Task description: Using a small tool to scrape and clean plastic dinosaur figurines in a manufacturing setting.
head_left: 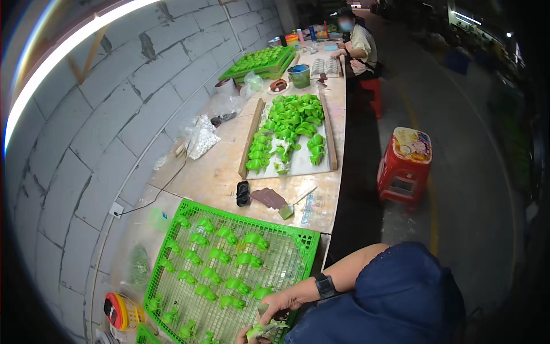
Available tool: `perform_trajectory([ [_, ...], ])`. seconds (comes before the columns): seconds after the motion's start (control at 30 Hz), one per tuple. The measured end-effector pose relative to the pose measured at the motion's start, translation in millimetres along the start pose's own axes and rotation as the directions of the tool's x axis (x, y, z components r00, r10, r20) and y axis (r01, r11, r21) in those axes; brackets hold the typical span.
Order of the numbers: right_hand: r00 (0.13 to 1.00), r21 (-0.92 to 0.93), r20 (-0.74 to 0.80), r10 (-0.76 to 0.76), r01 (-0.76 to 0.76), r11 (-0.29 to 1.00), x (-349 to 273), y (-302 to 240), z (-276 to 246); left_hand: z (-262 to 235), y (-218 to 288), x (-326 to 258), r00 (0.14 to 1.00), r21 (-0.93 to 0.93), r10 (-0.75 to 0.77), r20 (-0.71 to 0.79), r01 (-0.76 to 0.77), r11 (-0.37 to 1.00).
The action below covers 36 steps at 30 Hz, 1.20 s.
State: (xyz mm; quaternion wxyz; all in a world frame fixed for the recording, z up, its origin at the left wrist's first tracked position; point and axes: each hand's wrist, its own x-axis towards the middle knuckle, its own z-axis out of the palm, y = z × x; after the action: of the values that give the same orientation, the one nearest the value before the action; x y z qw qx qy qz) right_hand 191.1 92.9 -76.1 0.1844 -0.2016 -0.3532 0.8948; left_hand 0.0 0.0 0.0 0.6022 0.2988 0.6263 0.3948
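Bench: long wooden worktable (212, 172) along a grey block wall.
Green crate (298, 241): rows of small green parts (229, 269).
Tray further up (298, 163): heap of the same parts.
Right hand (286, 301): fingers pinched on one green piece (262, 328), over the crate's near corner.
Left hand (245, 337): barely visible, grip can't tell.

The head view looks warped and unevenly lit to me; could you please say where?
Head view: fisheye bends the block wall and workbench edges; the strip light at upper left glares white; corners fall black; the aisle on the right is dim; the hands at the bottom edge are slightly soft.
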Motion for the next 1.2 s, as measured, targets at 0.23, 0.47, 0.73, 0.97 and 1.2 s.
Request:
perform_trajectory([
  [0.23,1.000,0.071,-0.025,-0.011,0.013,0.997,-8,4,8,6,-7,-10,0.994,-0.154,0.104,0.021,-0.099,0.983],
  [0.47,1.000,0.040,0.020,-0.007,0.006,0.999,-5,4,3,3,-5,-12,0.994,-0.168,0.107,0.024,-0.101,0.981],
  [0.73,1.000,-0.011,0.008,0.012,-0.012,1.000,-2,1,3,-15,-30,-6,0.800,0.182,0.545,0.251,-0.591,0.786],
  [0.97,0.999,-0.006,0.025,0.039,-0.039,0.999,-4,0,2,-8,-3,-7,0.992,0.158,0.077,0.103,-0.092,0.983],
  [1.2,0.999,0.023,0.040,0.034,-0.035,0.999,-15,-6,7,-3,-6,-14,0.973,0.129,0.166,0.162,-0.188,0.974],
])
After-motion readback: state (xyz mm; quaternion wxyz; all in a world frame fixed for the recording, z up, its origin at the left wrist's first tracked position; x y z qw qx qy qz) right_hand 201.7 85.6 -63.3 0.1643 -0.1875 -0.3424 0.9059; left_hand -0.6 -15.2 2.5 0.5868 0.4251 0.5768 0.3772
